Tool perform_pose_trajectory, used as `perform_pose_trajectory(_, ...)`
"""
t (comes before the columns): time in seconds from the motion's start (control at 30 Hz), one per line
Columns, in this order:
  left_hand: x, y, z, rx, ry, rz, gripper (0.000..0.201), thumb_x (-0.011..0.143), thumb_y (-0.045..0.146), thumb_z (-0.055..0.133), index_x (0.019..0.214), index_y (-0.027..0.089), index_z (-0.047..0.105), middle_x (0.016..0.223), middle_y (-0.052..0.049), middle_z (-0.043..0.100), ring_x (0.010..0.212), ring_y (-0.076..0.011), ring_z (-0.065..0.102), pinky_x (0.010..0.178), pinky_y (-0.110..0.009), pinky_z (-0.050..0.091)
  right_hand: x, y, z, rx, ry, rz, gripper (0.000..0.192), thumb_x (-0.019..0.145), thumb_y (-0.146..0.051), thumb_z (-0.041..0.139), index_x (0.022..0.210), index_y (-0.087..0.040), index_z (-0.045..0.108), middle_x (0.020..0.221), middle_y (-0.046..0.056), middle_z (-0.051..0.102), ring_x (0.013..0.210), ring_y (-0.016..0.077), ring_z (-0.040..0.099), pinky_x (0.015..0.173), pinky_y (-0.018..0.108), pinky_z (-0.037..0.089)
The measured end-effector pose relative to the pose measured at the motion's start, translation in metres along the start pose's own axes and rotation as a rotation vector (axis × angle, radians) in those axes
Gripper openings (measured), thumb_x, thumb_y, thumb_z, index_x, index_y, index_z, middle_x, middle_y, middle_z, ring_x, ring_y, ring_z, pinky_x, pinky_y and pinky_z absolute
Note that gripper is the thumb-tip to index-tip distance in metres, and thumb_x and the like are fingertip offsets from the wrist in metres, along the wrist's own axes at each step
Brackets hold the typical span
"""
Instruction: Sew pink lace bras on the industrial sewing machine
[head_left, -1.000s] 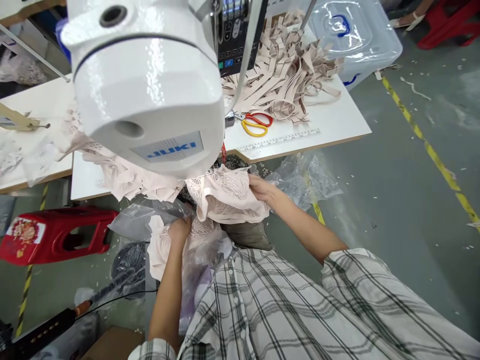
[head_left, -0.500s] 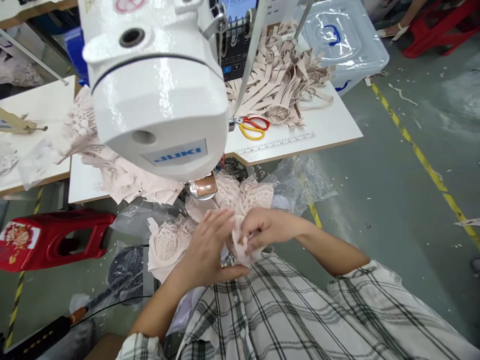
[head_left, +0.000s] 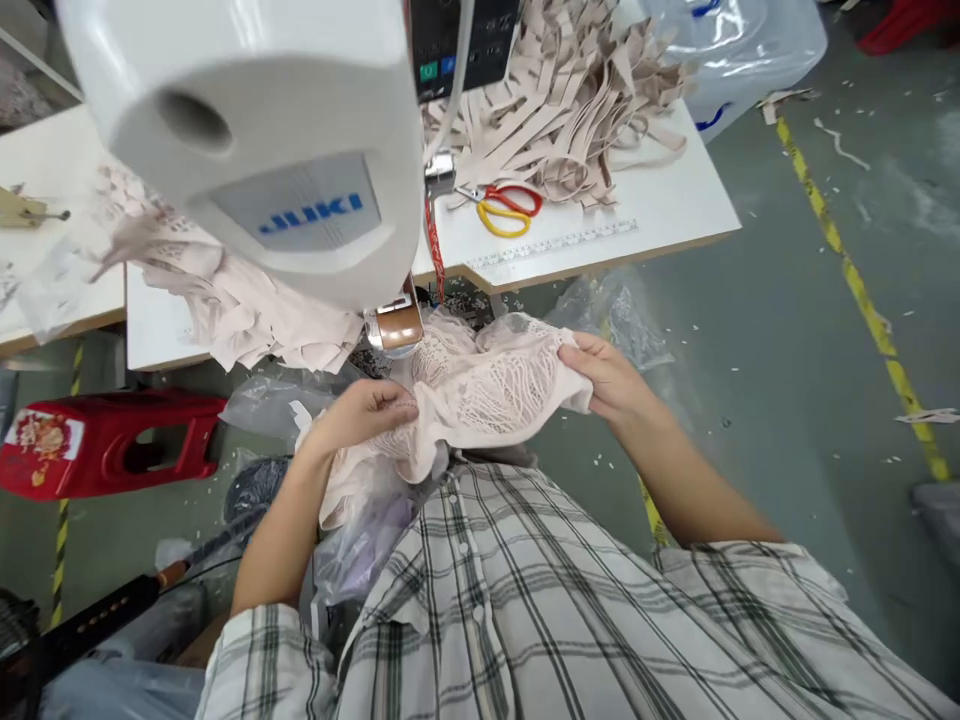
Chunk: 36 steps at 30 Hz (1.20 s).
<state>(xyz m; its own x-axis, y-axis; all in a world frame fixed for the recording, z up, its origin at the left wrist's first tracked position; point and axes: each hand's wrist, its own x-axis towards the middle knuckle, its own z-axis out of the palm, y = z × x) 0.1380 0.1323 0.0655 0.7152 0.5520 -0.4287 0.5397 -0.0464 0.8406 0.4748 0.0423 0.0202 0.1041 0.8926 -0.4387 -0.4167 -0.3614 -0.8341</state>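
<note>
**Lace Opened Out Between My Two Hands**

A lace garment (head_left: 502, 395) spans the gap between my hands, just in front of the worktop (head_left: 694, 205). Half a second ago my hands were nearly together over my lap, the left palm spread and the right pinching a bunched fold. Now they stand apart: my left hand (head_left: 375, 408) has thumb and fingertips narrowed on the garment's left part, and my right hand (head_left: 600, 372) grips its right end, thumb on top. For the work, I judge, this means the piece is out of its bunch, its pattern showing, with both hands governing how it lies.

The garment is off the worktop, over my lap, beyond the near edge. Its far side reaches up toward the sewing machine (head_left: 300, 140); whether it touches the metal there, I cannot tell. Below my left hand, more lace (head_left: 356, 480) sits by a plastic bag (head_left: 356, 560).

On the worktop, a pile of pale cloth (head_left: 262, 315) droops over the near edge, left of the machine. To its right, scissors (head_left: 501, 208) lie near that same edge, and a heap of straps (head_left: 570, 125) spreads toward the right edge.
</note>
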Motion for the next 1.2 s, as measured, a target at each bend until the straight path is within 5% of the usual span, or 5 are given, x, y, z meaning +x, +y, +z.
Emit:
perform_pose_trajectory(0.47, -0.043, 0.039, -0.018, 0.207, 0.027, -0.144, 0.025, 0.089, 0.043, 0.064, 0.08, 0.021, 0.071, 0.069, 0.003, 0.066, 0.062, -0.0108, 0.056, 0.057, -0.021, 0.039, 0.007, 0.025, 0.02, -0.056, -0.127, 0.078, 0.048, 0.059, -0.059, 0.09, 0.086, -0.024, 0.073, 0.077, 0.003, 0.074, 0.063, 0.0183, 0.067, 0.061, 0.031, 0.054)
perform_pose_trajectory(0.63, -0.086, 0.0, -0.01, 0.527, -0.194, -0.346, 0.025, 0.088, 0.043, 0.062, 0.075, 0.023, 0.07, 0.066, -0.001, 0.067, 0.059, -0.0179, 0.061, 0.058, -0.027, 0.043, 0.012, 0.079, 0.061, -0.461, -0.534, 0.038, 0.039, 0.086, -0.055, 0.068, 0.097, -0.018, 0.074, 0.094, 0.006, 0.077, 0.083, 0.0212, 0.072, 0.073, 0.032, 0.055)
perform_pose_trajectory(0.77, -0.075, -0.025, 0.005, 0.639, 0.159, -0.393, 0.048, 0.081, 0.045, 0.071, 0.123, 0.022, 0.066, 0.119, -0.012, 0.074, 0.108, -0.0331, 0.07, 0.094, -0.042, 0.053, 0.019, 0.12, 0.093, -1.016, -0.584, -0.18, 0.039, 0.094, -0.035, 0.062, 0.126, -0.015, 0.068, 0.12, 0.016, 0.074, 0.108, 0.0303, 0.07, 0.094, 0.04, 0.052)
perform_pose_trajectory(0.97, 0.027, 0.018, 0.023, 0.335, 0.887, 0.037, 0.096, 0.083, 0.065, 0.069, 0.156, 0.016, 0.029, 0.156, -0.023, 0.043, 0.143, -0.0343, 0.048, 0.113, -0.044, 0.044, 0.011, 0.127, 0.077, -0.939, -0.428, -0.366, 0.047, 0.097, -0.036, 0.059, 0.138, -0.015, 0.058, 0.136, 0.019, 0.064, 0.129, 0.0325, 0.059, 0.109, 0.048, 0.046)
perform_pose_trajectory(1.2, 0.072, 0.0, 0.063, 0.444, 1.151, -0.329, 0.097, 0.082, 0.062, 0.069, 0.147, 0.001, 0.03, 0.143, -0.033, 0.049, 0.14, -0.045, 0.047, 0.115, -0.054, 0.041, -0.02, 0.103, 0.028, -0.825, -0.312, -0.177, 0.023, 0.099, -0.033, 0.058, 0.11, -0.017, 0.07, 0.111, 0.012, 0.073, 0.102, 0.025, 0.069, 0.094, 0.042, 0.056)
